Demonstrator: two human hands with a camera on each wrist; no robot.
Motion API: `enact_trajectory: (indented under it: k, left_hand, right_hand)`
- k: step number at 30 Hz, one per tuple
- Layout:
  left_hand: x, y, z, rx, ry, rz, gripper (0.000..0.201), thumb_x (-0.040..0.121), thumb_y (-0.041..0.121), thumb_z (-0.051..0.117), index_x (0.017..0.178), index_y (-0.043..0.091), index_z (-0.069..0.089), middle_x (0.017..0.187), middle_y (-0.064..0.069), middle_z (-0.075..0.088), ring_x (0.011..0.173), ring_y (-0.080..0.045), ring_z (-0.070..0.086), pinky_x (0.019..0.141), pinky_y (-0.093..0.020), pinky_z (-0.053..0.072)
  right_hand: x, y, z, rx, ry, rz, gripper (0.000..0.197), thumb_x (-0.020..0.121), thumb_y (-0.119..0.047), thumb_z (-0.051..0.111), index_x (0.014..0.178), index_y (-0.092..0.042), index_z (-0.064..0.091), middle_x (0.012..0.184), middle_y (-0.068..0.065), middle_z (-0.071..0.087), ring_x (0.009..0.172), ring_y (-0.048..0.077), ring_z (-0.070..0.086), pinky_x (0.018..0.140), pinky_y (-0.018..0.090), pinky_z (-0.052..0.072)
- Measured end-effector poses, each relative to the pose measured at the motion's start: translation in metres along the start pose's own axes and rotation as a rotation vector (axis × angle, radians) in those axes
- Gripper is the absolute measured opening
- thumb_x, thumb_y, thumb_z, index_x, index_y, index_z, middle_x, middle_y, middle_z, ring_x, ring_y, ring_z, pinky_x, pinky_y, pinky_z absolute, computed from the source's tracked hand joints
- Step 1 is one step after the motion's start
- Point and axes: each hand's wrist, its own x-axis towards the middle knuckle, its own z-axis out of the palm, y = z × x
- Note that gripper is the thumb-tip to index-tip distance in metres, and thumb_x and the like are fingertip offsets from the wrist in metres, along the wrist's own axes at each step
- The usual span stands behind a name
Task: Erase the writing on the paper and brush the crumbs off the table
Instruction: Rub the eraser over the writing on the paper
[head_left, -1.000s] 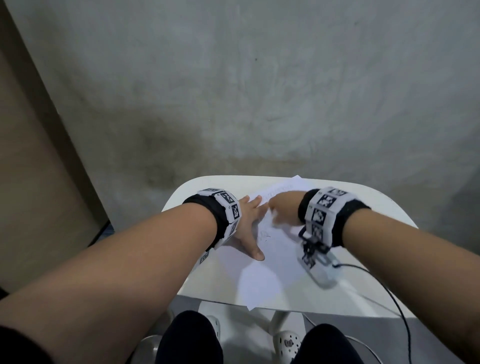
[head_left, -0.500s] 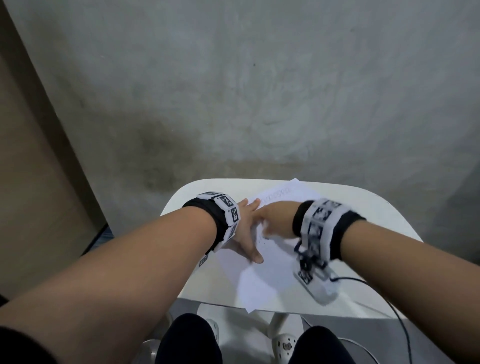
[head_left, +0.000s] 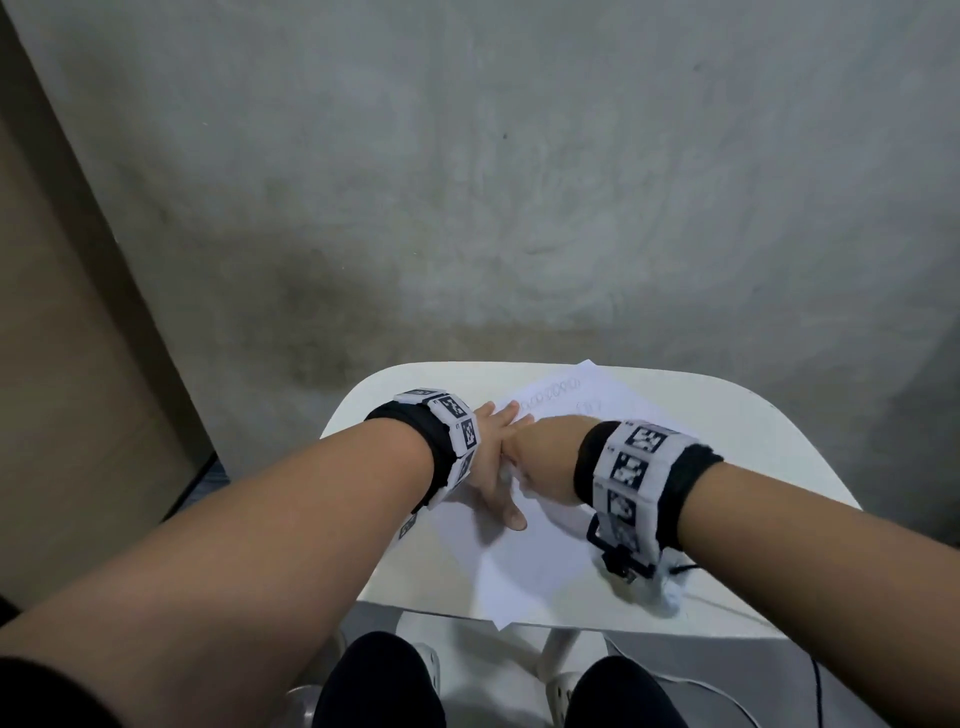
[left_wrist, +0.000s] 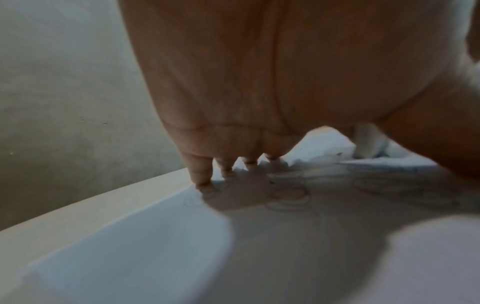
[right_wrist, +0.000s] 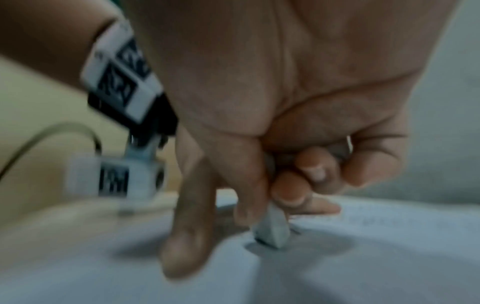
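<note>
A white sheet of paper (head_left: 530, 561) lies slanted on the small white table (head_left: 753, 467), with a row of pencil loops (head_left: 550, 400) near its far end. My left hand (head_left: 491, 467) lies flat on the sheet, its straight fingertips (left_wrist: 200, 176) pressing down beside more faint loops (left_wrist: 285, 195). My right hand (head_left: 524, 452) reaches across to just beside the left one. In the right wrist view it (right_wrist: 270, 205) pinches a small grey-white eraser (right_wrist: 274, 230) whose lower end touches the paper. The eraser is hidden in the head view.
A bare concrete wall (head_left: 519, 208) rises right behind the table, and a brown panel (head_left: 62, 364) stands at the left. The paper's near corner (head_left: 501, 623) overhangs the front edge above my knees (head_left: 374, 680). A black cable (head_left: 691, 569) trails from the right wrist.
My right hand has slid left across the paper with the eraser, from the sheet's middle to right against the left hand. The left hand has stayed pressed on the sheet.
</note>
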Motion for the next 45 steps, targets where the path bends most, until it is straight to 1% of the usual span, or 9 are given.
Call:
enact_trajectory:
  k: [5, 10, 14, 22, 27, 31, 37, 41, 45]
  left_hand:
    - [0.004, -0.005, 0.002, 0.024, -0.025, 0.023, 0.131, 0.070, 0.074, 0.069, 0.154, 0.025, -0.019, 0.162, 0.001, -0.022, 0.150, -0.028, -0.014, 0.119, -0.057, 0.005]
    - [0.002, -0.004, 0.002, 0.005, -0.024, 0.023, 0.131, 0.070, 0.073, 0.070, 0.153, 0.027, -0.021, 0.162, 0.005, -0.024, 0.150, -0.024, -0.017, 0.119, -0.055, 0.002]
    - [0.000, -0.007, 0.000, -0.019, -0.039, 0.023, 0.131, 0.069, 0.074, 0.069, 0.152, 0.030, -0.022, 0.161, 0.007, -0.026, 0.149, -0.022, -0.019, 0.117, -0.057, 0.000]
    - [-0.005, -0.002, -0.004, 0.010, -0.044, 0.027, 0.128, 0.075, 0.070, 0.068, 0.152, 0.024, -0.023, 0.161, 0.004, -0.025, 0.149, -0.024, -0.018, 0.118, -0.055, 0.001]
    - [-0.005, -0.003, -0.001, -0.010, -0.052, 0.015, 0.129, 0.072, 0.074, 0.067, 0.152, 0.026, -0.023, 0.161, 0.005, -0.026, 0.149, -0.024, -0.019, 0.117, -0.055, -0.002]
    - [-0.005, 0.000, 0.000, 0.004, -0.018, 0.012, 0.127, 0.074, 0.070, 0.067, 0.153, 0.024, -0.021, 0.162, 0.002, -0.024, 0.150, -0.025, -0.018, 0.118, -0.052, 0.001]
    - [-0.003, -0.004, 0.003, -0.013, -0.013, 0.009, 0.128, 0.071, 0.074, 0.067, 0.152, 0.028, -0.021, 0.161, 0.006, -0.025, 0.150, -0.022, -0.017, 0.117, -0.055, 0.001]
    - [0.000, -0.006, 0.004, -0.003, -0.026, 0.009, 0.129, 0.071, 0.076, 0.066, 0.152, 0.029, -0.023, 0.160, 0.007, -0.027, 0.149, -0.022, -0.019, 0.117, -0.056, 0.000]
    - [0.000, -0.003, 0.004, 0.004, -0.050, -0.006, 0.133, 0.067, 0.078, 0.066, 0.151, 0.030, -0.025, 0.160, 0.005, -0.029, 0.149, -0.023, -0.021, 0.117, -0.057, 0.000]
  right_hand:
    - [0.008, 0.021, -0.002, -0.105, -0.035, 0.128, 0.041, 0.098, -0.021, 0.046, 0.136, -0.006, 0.045, 0.132, 0.011, 0.054, 0.120, 0.026, 0.053, 0.096, 0.035, 0.041]
    - [-0.007, 0.019, -0.002, -0.071, -0.099, 0.038, 0.034, 0.094, -0.022, 0.052, 0.123, -0.005, 0.057, 0.117, 0.008, 0.063, 0.103, 0.026, 0.059, 0.082, 0.031, 0.044]
    - [-0.001, 0.071, -0.009, 0.109, 0.121, 0.257, 0.010, 0.093, -0.020, 0.048, 0.097, -0.013, 0.053, 0.085, 0.001, 0.054, 0.080, 0.023, 0.051, 0.065, 0.027, 0.042]
    - [-0.016, 0.018, 0.011, 0.113, -0.015, 0.055, 0.026, 0.091, -0.025, 0.053, 0.107, -0.007, 0.062, 0.104, 0.006, 0.068, 0.089, 0.023, 0.060, 0.071, 0.029, 0.043]
    - [-0.006, 0.033, -0.002, -0.128, -0.009, 0.170, 0.014, 0.092, -0.022, 0.054, 0.097, -0.012, 0.062, 0.097, 0.000, 0.066, 0.092, 0.022, 0.063, 0.074, 0.031, 0.047]
    - [-0.009, 0.013, 0.009, -0.069, -0.061, 0.046, 0.029, 0.094, -0.023, 0.052, 0.118, -0.009, 0.059, 0.114, 0.004, 0.065, 0.095, 0.023, 0.059, 0.068, 0.027, 0.043]
    - [0.000, 0.074, -0.004, 0.009, 0.071, 0.277, 0.012, 0.087, -0.024, 0.058, 0.084, -0.018, 0.049, 0.091, 0.001, 0.062, 0.083, 0.023, 0.058, 0.068, 0.029, 0.045]
    - [0.003, 0.049, 0.008, 0.091, 0.022, 0.154, 0.010, 0.087, -0.027, 0.057, 0.090, -0.019, 0.053, 0.090, -0.003, 0.057, 0.086, 0.020, 0.052, 0.074, 0.029, 0.042]
    - [0.011, 0.077, 0.000, 0.019, 0.028, 0.279, 0.018, 0.088, -0.030, 0.058, 0.098, -0.016, 0.060, 0.098, 0.000, 0.065, 0.081, 0.020, 0.055, 0.068, 0.026, 0.044]
